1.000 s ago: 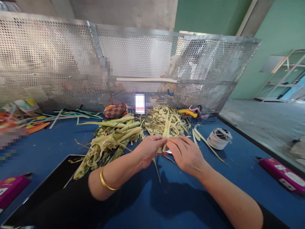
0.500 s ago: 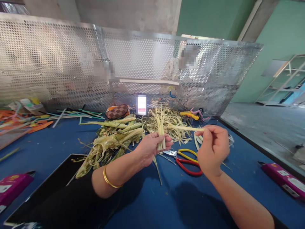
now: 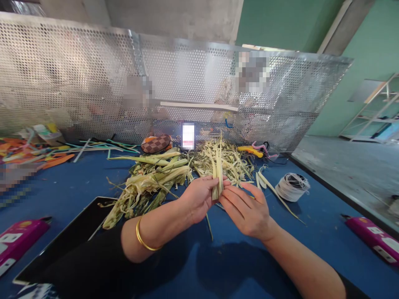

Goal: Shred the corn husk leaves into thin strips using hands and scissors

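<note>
Upright in my left hand (image 3: pixel 201 197) is a small bundle of pale corn husk strips (image 3: pixel 217 168), pinched near its lower end between thumb and fingers. My right hand (image 3: pixel 247 209) meets the bundle from the right, its fingertips closed against the lower part of the strips. Beyond the bundle spreads a heap of shredded husk (image 3: pixel 235 164). To the left lies a pile of longer, dry husks (image 3: pixel 146 182). The scissors beneath my right hand are almost wholly covered by it.
A spool of white string (image 3: pixel 293 187) stands to the right, near a loose husk strip (image 3: pixel 277 195). Purple power strips (image 3: pixel 374 238) lie at both sides. A black tray (image 3: pixel 67 236) sits under my left arm. Behind stand a lit phone (image 3: pixel 188 136), a checkered pouch (image 3: pixel 156 143) and a perforated metal screen (image 3: pixel 187 66).
My right hand has moved left with a single husk strip and now touches the bundle. It covers the scissors, while the string spool has come into full view.
</note>
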Motion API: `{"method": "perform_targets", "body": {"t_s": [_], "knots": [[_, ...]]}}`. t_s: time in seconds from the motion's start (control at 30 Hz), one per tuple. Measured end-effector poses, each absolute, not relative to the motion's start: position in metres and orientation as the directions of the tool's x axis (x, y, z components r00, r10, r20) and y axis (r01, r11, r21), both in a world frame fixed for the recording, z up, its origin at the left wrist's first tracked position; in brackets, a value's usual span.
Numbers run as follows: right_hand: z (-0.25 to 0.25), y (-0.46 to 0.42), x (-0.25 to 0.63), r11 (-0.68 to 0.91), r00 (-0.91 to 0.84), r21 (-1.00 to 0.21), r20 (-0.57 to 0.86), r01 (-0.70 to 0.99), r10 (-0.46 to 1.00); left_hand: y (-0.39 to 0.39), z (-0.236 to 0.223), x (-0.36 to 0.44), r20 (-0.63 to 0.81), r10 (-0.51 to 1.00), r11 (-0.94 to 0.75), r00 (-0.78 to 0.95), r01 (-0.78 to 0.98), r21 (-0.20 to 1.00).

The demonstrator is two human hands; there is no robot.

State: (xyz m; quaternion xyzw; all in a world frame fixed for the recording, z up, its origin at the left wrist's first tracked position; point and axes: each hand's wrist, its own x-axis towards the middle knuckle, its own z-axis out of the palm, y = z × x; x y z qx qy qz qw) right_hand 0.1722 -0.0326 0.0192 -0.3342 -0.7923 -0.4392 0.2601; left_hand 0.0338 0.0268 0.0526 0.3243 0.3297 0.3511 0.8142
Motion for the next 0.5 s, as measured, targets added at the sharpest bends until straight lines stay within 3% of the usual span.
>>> {"method": "perform_targets", "body": {"t_s": [0.17,0.3,0.37,0.5], "knots": [[0.0195,-0.0313,0.1715,0.385,-0.666,0.549,0.673,0.742,0.323,0.0246,0.0503,0.035,-0.297,0.812,0.51,0.502,-0.363,0.78],[0.0176,-0.0312,0.1733,0.477,-0.667,0.494,0.673,0.727,0.32,0.0237,0.0491,0.0359,-0.269,0.819,0.473,0.507,-0.332,0.816],[0.0179,-0.03,0.1752,0.525,-0.609,0.396,0.723,0.753,0.328,0.0242,0.0503,0.0357,-0.27,0.817,0.484,0.51,-0.351,0.802],[0.0209,-0.024,0.179,0.508,-0.275,0.061,0.893,0.859,0.357,0.026,0.0549,0.0344,-0.262,0.774,0.534,0.576,-0.373,0.759]]}}
